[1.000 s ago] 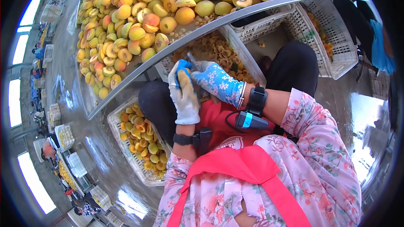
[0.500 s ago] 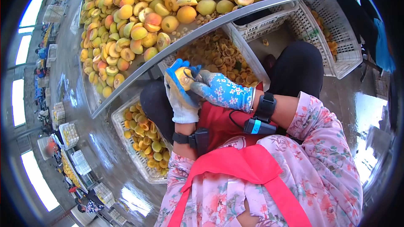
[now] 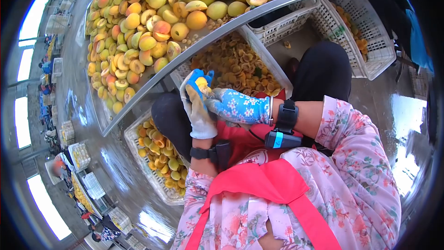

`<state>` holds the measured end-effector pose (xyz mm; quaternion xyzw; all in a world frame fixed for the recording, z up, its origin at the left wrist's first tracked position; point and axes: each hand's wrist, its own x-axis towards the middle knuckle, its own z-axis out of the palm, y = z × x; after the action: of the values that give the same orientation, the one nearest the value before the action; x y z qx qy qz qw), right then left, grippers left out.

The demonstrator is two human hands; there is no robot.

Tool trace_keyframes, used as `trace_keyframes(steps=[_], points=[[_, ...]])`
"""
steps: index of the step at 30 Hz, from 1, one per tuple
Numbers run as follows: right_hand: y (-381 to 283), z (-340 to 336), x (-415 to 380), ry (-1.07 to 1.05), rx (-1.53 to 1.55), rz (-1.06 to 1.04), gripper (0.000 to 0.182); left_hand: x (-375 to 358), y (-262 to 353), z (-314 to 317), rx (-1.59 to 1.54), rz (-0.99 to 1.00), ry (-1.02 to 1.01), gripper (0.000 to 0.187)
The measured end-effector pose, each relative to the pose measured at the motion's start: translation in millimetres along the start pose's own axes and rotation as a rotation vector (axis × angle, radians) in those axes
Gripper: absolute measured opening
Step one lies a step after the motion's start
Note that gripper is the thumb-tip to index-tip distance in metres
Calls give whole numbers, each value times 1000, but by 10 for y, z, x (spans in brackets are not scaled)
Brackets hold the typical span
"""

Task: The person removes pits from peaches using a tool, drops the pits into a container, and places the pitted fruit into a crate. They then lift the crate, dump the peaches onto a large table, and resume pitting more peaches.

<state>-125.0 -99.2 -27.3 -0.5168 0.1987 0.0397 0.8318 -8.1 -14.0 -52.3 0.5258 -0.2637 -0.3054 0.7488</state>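
My left hand [image 3: 198,106], in a white glove with blue fingers, is closed around a yellow peach half [image 3: 202,84]. Against the fruit presses my right hand [image 3: 238,106], in a blue flowered glove with its fingers curled. Whatever those right fingers grip is hidden from view. Both hands meet above my lap, near the metal table's edge [image 3: 181,67]. Past that edge lies a large heap of whole and halved peaches [image 3: 148,41]. Below the hands, a crate holds flattened peach pieces [image 3: 236,67].
By my left leg stands a white crate [image 3: 134,150] with halved peaches. More white crates [image 3: 379,41] are under the table at the right. The grey floor [image 3: 108,157] looks wet. Far left, other people [image 3: 60,166] are at tables and crates.
The peach half has turned within my left hand, and less of it shows. My right fingers have shifted lower against it, and a dark curved thing seen there before is hidden.
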Motion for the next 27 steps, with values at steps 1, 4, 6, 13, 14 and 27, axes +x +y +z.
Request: trace_keyframes(steps=[1,4,6,13,14,27], points=[[-15,5,-25,-8,49,0,31,11,40,40,40,-35,5,36],[-35,14,-39,-96,282,37,27,34,168,116,53,-132,36,35],[-10,-12,5,-219,574,101,23,26,233,127,-70,-197,44,35],[10,-20,-38,-163,359,124,20,-27,202,125,6,-89,-76,36],[5,-50,-38,-220,485,145,20,-14,205,146,16,-95,-55,37],[-30,6,-50,-226,422,60,22,-11,219,85,-76,-137,-88,40]])
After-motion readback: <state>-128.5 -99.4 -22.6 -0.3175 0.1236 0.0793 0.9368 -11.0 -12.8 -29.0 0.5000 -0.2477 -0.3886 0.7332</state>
